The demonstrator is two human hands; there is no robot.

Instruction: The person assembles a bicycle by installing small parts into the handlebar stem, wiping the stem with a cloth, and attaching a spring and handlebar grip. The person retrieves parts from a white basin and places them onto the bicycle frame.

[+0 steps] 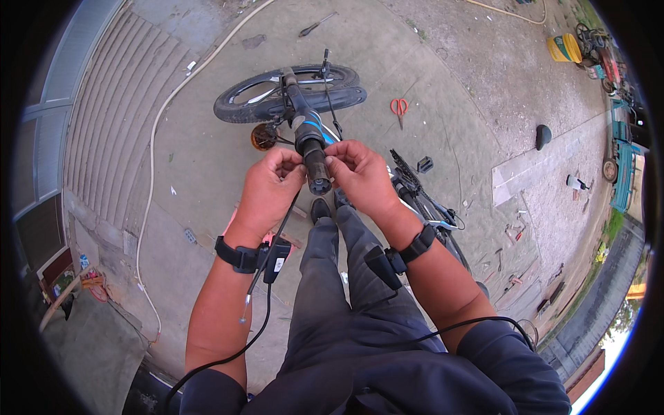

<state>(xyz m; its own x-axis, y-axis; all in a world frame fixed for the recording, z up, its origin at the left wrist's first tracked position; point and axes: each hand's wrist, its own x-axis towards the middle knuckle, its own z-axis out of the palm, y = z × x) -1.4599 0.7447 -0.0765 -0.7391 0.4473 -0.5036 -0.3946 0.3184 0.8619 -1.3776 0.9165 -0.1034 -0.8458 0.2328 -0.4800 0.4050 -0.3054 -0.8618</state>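
A dark, worn tube (317, 166) on a bicycle points up toward me, its round notched end facing me. My left hand (273, 180) pinches at its left side, fingers curled and closed. On the other side my right hand (360, 173) grips it between thumb and bent fingers. From beneath my left hand a thin black cable (282, 225) hangs down past my wrist to a small metal end. Behind the tube are the blue and white frame (317, 123) and a black-tyred wheel (238, 107). My fingers hide what they press against.
Red-handled scissors (399, 107) and a screwdriver (317, 25) lie on the concrete. An orange round reflector (263, 136) is beside the frame. A pedal (425, 164) and other bike parts lie right of my legs. A pale hose (153, 152) runs along the left; a yellow bucket (564, 48) stands far right.
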